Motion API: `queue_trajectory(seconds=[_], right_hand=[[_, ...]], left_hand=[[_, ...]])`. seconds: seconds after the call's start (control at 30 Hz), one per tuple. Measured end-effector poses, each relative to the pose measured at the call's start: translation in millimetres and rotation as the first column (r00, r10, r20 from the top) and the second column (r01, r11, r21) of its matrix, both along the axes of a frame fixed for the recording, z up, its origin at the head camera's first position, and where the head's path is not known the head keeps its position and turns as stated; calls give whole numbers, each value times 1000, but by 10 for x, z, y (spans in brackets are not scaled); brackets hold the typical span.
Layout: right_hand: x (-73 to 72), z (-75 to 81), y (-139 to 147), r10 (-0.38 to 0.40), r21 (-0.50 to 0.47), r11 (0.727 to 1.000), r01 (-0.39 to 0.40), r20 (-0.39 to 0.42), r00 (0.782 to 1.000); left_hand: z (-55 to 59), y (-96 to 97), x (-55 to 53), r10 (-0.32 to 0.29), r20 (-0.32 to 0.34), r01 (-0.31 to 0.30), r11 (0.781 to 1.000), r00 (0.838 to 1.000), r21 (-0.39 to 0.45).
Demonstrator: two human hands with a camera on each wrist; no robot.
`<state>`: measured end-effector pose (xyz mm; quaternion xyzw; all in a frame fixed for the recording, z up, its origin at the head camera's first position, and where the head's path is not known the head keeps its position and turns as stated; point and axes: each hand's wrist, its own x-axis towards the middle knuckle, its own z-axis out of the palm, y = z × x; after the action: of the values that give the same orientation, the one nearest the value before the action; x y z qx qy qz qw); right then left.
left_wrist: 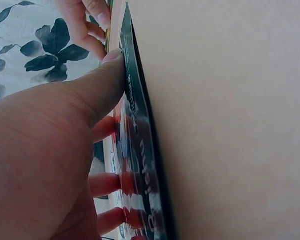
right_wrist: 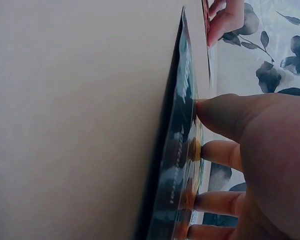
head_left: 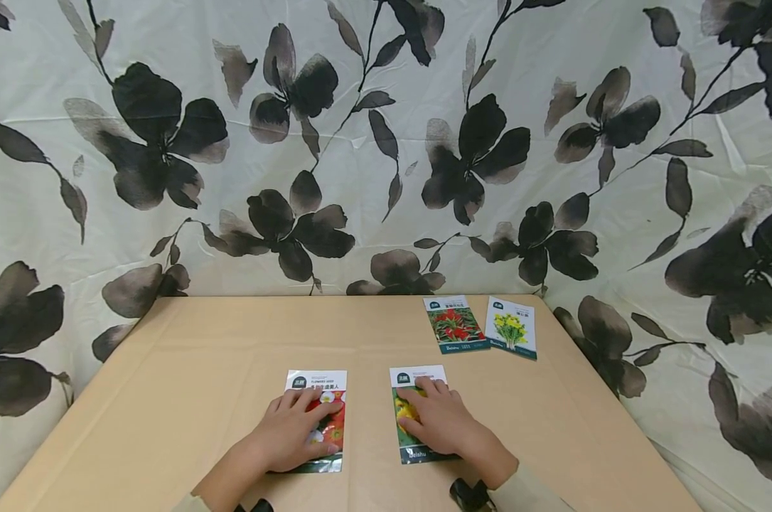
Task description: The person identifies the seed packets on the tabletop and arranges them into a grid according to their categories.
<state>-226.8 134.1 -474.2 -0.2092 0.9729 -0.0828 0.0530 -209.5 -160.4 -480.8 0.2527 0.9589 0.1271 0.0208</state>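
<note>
Two flower seed packets lie side by side on the table, one under each hand. My left hand [head_left: 293, 430] rests spread on the packet with red flowers [head_left: 335, 427], covering its left part. In the left wrist view, the thumb and fingertips touch the face of this packet [left_wrist: 140, 125]. The packet with yellow flowers [head_left: 418, 455] sits under my right hand [head_left: 442, 419], whose fingers lie across its middle and upper right. Thumb and fingertips press on its glossy front [right_wrist: 177, 145] in the right wrist view. Both packets have white tops and dark green bottom bands.
Toward the table's far right corner lie two more seed packets, one with red blooms [head_left: 456, 326] and one with a yellow bunch [head_left: 511, 328], their edges meeting. The tan table [head_left: 188, 384] ends at a white cloth with dark flowers [head_left: 386, 163].
</note>
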Motion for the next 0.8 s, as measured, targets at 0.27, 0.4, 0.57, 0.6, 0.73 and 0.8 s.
queue_trajectory(seconds=[0.27,0.4,0.57,0.6,0.73,0.8], right_hand=[[-11,4,-28,-12,-4,1000,12,-5,1000],[-15,0,-31,-17,-15,1000,17,8,1000],[-21,-4,-38,-14,-20,1000,14,4,1000],[-22,-3,-41,-14,-19,1000,14,6,1000],[-28,0,-56,-21,-19,1000,21,16,1000],[-29,-2,-63,-24,-15,1000,24,17,1000]], left_hand=[[-2,-10,-15,-9,3,9,1000,1000,-7],[-3,-20,-20,-9,6,9,1000,1000,-7],[-7,-24,-25,-12,9,12,1000,1000,-10],[-8,-25,-25,-12,10,12,1000,1000,-10],[-15,-29,-28,-13,10,14,1000,1000,-14],[-6,-26,-27,-15,10,15,1000,1000,-11]])
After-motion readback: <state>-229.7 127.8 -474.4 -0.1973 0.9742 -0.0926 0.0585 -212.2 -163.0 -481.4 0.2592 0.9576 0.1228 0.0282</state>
